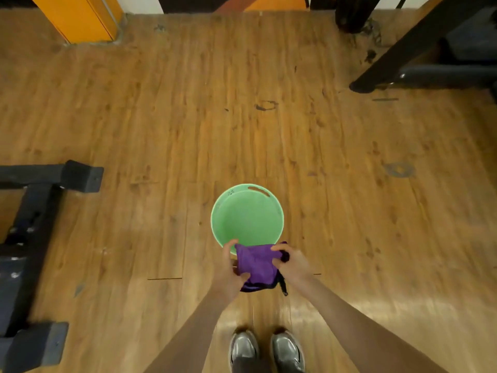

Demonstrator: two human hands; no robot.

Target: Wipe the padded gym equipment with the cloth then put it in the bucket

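**Holding the cloth at the bucket's near rim**

Gripping the purple cloth (256, 265) with both hands, you have it bunched just above the near edge of the green bucket (247, 196), which stands open on the wood floor (161, 117). Your left hand (231, 270) curls its fingers round the cloth's left side; your right hand (291, 263) pinches the upper right corner, and a dark-edged hem hangs below. The bucket's mouth lies straight ahead of the cloth and lower, so the drop looks to need a short reach forward before letting go. Both hands sit about equally near the rim. Dark gym frames (32, 211) stand to your left and far right. No brand, label or writing can be read anywhere.
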